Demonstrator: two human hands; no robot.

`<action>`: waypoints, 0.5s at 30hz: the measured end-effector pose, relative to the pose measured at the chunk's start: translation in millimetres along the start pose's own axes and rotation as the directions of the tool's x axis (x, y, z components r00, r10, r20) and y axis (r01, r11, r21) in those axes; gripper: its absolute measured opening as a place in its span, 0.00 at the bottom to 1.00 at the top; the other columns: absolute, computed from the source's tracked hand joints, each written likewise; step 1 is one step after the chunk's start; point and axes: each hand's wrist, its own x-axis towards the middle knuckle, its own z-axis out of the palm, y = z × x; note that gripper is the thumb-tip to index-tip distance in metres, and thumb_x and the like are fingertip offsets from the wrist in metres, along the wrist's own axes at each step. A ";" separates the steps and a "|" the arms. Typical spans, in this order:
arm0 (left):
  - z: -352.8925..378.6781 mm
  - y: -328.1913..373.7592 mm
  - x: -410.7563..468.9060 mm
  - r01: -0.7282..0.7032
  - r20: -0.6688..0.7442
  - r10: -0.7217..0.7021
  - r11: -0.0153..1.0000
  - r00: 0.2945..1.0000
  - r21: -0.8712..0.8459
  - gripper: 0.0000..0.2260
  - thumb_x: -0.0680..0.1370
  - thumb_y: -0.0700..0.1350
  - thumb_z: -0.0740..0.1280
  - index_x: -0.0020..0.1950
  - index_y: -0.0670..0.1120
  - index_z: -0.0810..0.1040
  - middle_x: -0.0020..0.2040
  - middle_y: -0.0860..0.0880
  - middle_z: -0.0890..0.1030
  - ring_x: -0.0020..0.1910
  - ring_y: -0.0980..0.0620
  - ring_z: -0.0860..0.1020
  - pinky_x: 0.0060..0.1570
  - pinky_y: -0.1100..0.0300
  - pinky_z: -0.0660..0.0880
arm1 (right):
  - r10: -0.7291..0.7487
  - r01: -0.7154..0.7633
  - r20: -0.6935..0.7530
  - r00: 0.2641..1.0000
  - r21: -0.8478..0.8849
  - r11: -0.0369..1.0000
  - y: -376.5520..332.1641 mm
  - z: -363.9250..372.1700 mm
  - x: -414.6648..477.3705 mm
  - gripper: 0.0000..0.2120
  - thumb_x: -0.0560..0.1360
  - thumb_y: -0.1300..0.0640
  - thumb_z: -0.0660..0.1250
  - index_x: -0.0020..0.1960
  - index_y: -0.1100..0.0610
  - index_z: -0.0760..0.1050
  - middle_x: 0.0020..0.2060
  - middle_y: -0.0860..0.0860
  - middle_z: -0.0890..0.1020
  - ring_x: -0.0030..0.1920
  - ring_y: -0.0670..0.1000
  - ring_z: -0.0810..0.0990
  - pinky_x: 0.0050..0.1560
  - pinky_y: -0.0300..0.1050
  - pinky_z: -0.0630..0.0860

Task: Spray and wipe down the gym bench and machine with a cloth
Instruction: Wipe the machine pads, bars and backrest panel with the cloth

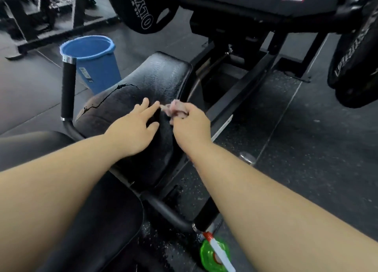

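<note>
The black padded seat [155,81] of the gym machine fills the middle; its vinyl is cracked on the left side and looks wet further up. My right hand [191,125] grips a small bunched pinkish cloth [173,108] just above the seat's right edge. My left hand [136,129] lies over the seat with fingers stretched out, its fingertips close to the cloth. A green spray bottle [214,255] with a red and white nozzle stands on the floor at the bottom, below my right forearm.
A blue plastic bucket [94,63] stands on the floor left of the seat, behind an upright black handle [68,87]. Black weight plates [356,65] hang at the right and top [141,8]. The machine's frame [241,95] runs diagonally right of the seat. Dark rubber floor surrounds everything.
</note>
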 end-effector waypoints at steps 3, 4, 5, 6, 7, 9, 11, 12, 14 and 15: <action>-17.2 15.1 6.9 0.071 -0.152 -0.077 0.997 0.985 -0.043 0.23 0.80 0.54 0.64 0.75 0.55 0.67 0.77 0.49 0.64 0.74 0.45 0.65 0.72 0.49 0.63 | 0.106 -0.088 0.183 0.977 -0.102 0.991 -14.4 -32.7 -1.3 0.06 0.75 0.61 0.65 0.39 0.55 0.77 0.42 0.55 0.86 0.32 0.51 0.79 0.33 0.42 0.73; -19.5 22.5 11.5 0.081 -0.135 -0.088 0.995 0.987 -0.055 0.28 0.78 0.56 0.67 0.76 0.56 0.64 0.78 0.48 0.62 0.75 0.42 0.62 0.73 0.47 0.61 | 0.063 -0.057 0.164 0.984 -0.042 0.998 -25.8 -44.9 9.7 0.08 0.76 0.64 0.63 0.40 0.57 0.76 0.40 0.55 0.86 0.30 0.50 0.77 0.32 0.41 0.71; -19.7 29.5 16.3 0.099 -0.076 -0.104 0.993 0.992 -0.069 0.33 0.77 0.58 0.68 0.79 0.57 0.58 0.80 0.47 0.56 0.77 0.39 0.57 0.74 0.46 0.58 | -0.010 0.004 0.121 0.993 0.048 0.999 -41.4 -56.1 25.0 0.10 0.78 0.66 0.60 0.40 0.57 0.74 0.38 0.54 0.86 0.30 0.49 0.77 0.31 0.40 0.71; -19.3 34.4 23.5 0.135 -0.005 -0.136 0.988 0.991 -0.077 0.37 0.76 0.59 0.68 0.80 0.58 0.52 0.81 0.46 0.51 0.78 0.37 0.54 0.75 0.45 0.56 | -0.076 0.063 0.086 0.993 0.137 0.989 -59.2 -62.7 48.9 0.12 0.78 0.68 0.57 0.40 0.56 0.72 0.37 0.52 0.85 0.31 0.48 0.77 0.30 0.39 0.70; -18.1 37.5 29.8 0.160 0.051 -0.157 0.985 0.986 -0.070 0.38 0.76 0.59 0.68 0.80 0.59 0.49 0.81 0.46 0.48 0.78 0.35 0.52 0.75 0.44 0.56 | -0.114 0.096 0.074 0.991 0.211 0.973 -76.4 -67.2 71.8 0.14 0.78 0.70 0.55 0.40 0.56 0.71 0.35 0.50 0.84 0.32 0.46 0.77 0.28 0.37 0.68; -19.8 36.7 37.7 0.186 0.087 -0.181 0.981 0.980 -0.058 0.38 0.76 0.59 0.68 0.79 0.61 0.48 0.81 0.47 0.46 0.78 0.35 0.52 0.75 0.46 0.56 | -0.177 0.140 0.154 0.972 0.224 0.965 -100.1 -60.3 117.7 0.16 0.78 0.72 0.52 0.39 0.56 0.69 0.35 0.50 0.82 0.36 0.44 0.82 0.25 0.35 0.65; -21.0 34.6 37.6 0.189 0.090 -0.184 0.981 0.979 -0.043 0.38 0.77 0.59 0.67 0.79 0.61 0.47 0.81 0.48 0.45 0.78 0.36 0.51 0.75 0.47 0.56 | -0.182 0.160 0.291 0.939 0.099 0.982 -106.7 -40.3 152.0 0.15 0.77 0.72 0.53 0.38 0.56 0.68 0.36 0.51 0.79 0.41 0.44 0.85 0.26 0.36 0.63; -20.3 34.8 38.2 0.192 0.099 -0.188 0.981 0.977 -0.033 0.38 0.77 0.59 0.66 0.79 0.61 0.45 0.81 0.48 0.44 0.78 0.37 0.50 0.74 0.48 0.56 | -0.162 0.168 0.375 0.913 0.017 0.986 -106.4 -28.6 166.7 0.14 0.76 0.72 0.54 0.38 0.56 0.68 0.39 0.51 0.79 0.40 0.43 0.84 0.27 0.37 0.64; -17.0 37.6 38.3 0.195 0.128 -0.192 0.981 0.973 -0.013 0.38 0.78 0.58 0.65 0.79 0.61 0.43 0.80 0.50 0.41 0.78 0.37 0.47 0.74 0.47 0.57 | -0.135 0.225 0.484 0.864 -0.133 0.965 -93.9 -9.8 187.3 0.11 0.72 0.68 0.60 0.37 0.54 0.72 0.44 0.51 0.83 0.44 0.45 0.84 0.41 0.36 0.75; -15.8 39.4 39.1 0.200 0.135 -0.197 0.980 0.971 -0.010 0.37 0.79 0.57 0.64 0.79 0.61 0.41 0.80 0.50 0.39 0.78 0.38 0.46 0.74 0.47 0.56 | -0.125 0.240 0.504 0.855 -0.171 0.956 -89.2 -2.9 194.3 0.10 0.70 0.65 0.61 0.37 0.52 0.74 0.45 0.48 0.83 0.53 0.51 0.83 0.56 0.39 0.75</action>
